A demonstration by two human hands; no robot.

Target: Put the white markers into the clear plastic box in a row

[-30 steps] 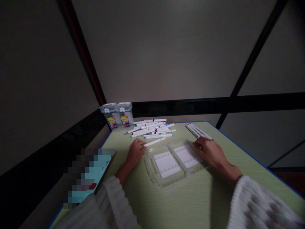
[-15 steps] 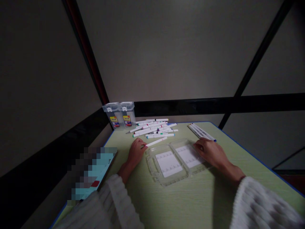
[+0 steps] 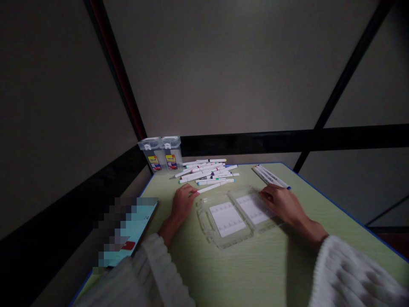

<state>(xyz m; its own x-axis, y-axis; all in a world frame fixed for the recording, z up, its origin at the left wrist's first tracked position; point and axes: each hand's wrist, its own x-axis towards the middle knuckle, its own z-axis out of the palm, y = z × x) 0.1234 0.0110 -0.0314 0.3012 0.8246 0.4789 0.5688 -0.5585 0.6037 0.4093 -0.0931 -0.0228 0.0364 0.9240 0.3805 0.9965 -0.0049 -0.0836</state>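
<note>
My left hand (image 3: 183,200) is closed in a pinch on one end of a white marker (image 3: 211,187). The marker points right and away from me, its far end close to the loose markers (image 3: 207,172) heaped at the back of the table. Right of that hand, a clear plastic case (image 3: 223,245) lies opened flat, with a white printed sheet (image 3: 227,219) in each half. My right hand (image 3: 283,202) is closed with curled fingers on the case's right edge. The palm hides part of that edge.
Two clear storage boxes (image 3: 166,155) with yellow labels stand at the back left. A short row of white markers (image 3: 271,177) lies at the back right. A light-blue flat item (image 3: 136,232), partly blurred out, is by the left edge of the table (image 3: 243,273). Walls rise behind.
My left hand has shifted slightly up and away, and the marker in it has moved up towards the heap. My right hand and the case stay in place.
</note>
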